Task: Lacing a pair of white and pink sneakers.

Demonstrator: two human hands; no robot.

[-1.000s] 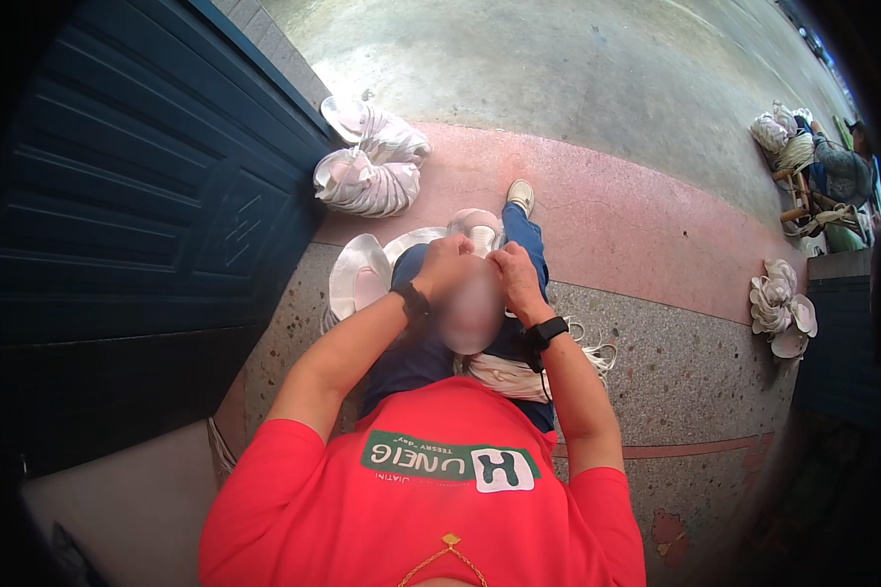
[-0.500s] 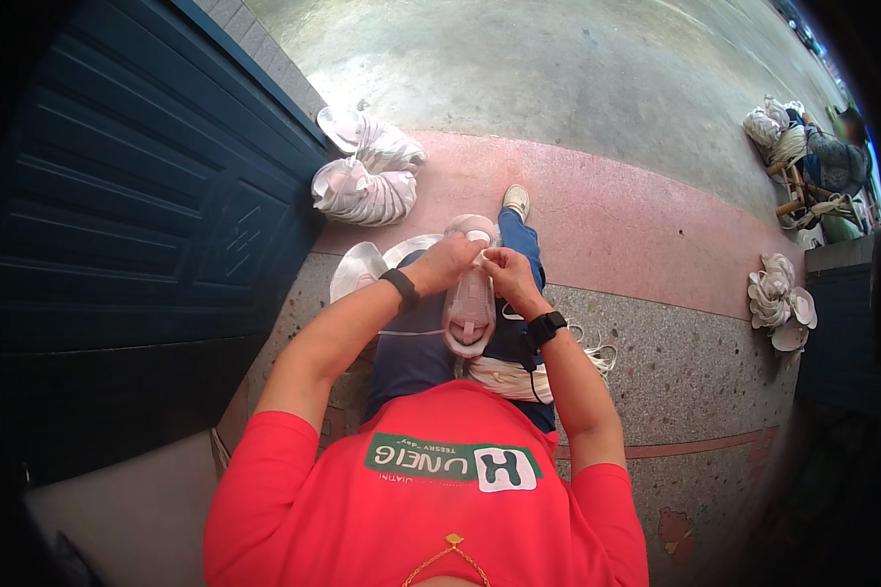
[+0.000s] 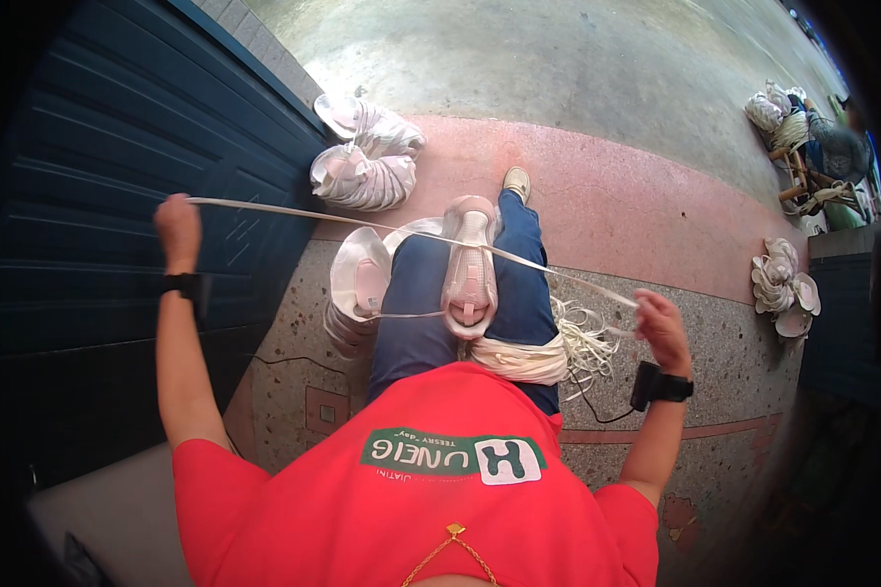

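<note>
A pale pink and white shoe upper (image 3: 470, 274) lies on my lap, its toe end away from me. Across it runs a long white shoelace (image 3: 313, 214), pulled nearly straight between my hands. My left hand (image 3: 178, 230), raised far out to the left, is closed on one end. Out to the right, my right hand (image 3: 662, 328) pinches the lace near its other end. Whether the lace passes through the upper's eyelets is too small to tell. A bundle of white laces (image 3: 524, 360) rests on my right thigh, with loose ends hanging beside it.
Beside my left leg stands a stack of shoe uppers (image 3: 357, 284), joined to the lap upper by a thin strand. More bundled uppers (image 3: 362, 181) lie by the dark blue door (image 3: 117, 196). Another bundle (image 3: 778, 289) is at right. A person (image 3: 842, 152) sits at far right.
My hands were together over the upper's far end. They have swung wide apart, drawing the lace out between them across the upper.
</note>
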